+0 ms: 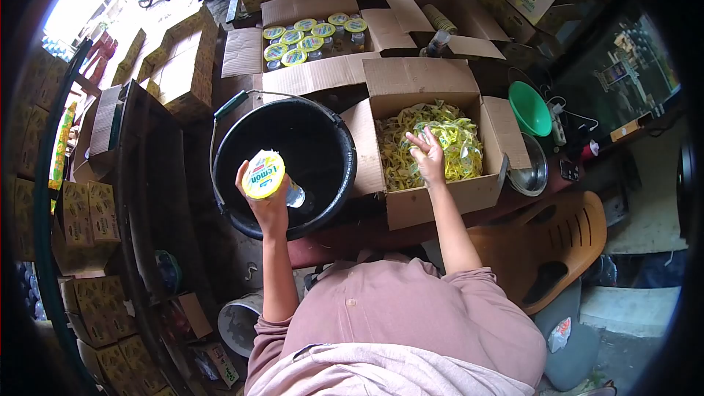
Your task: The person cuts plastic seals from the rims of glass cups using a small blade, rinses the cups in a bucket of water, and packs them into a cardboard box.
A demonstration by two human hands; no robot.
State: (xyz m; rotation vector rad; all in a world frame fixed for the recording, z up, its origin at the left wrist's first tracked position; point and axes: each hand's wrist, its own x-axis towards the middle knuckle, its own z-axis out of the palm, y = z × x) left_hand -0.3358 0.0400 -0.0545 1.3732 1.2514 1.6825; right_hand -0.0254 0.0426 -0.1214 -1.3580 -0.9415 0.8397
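Observation:
My left hand point(268, 202) is closed around a clear plastic cup point(295, 196) with a yellow and white lemon-printed lid point(264, 174). The cup is tilted, above the black bucket point(345, 169). Over an open cardboard box point(422, 77), my right hand point(427, 155) has its fingers stretched and apart. Beneath and beyond it lies a heap of yellow and clear plastic strips point(400, 132) filling the box. Whether the fingertips touch the strips I cannot tell.
Several lidded cups point(304, 40) stand in an open carton point(312, 6) behind the bucket. A green bowl point(529, 108) and a metal bowl point(532, 169) sit right of the box. An orange-brown plastic chair point(550, 242) stands at lower right; stacked cartons point(176, 59) are at left.

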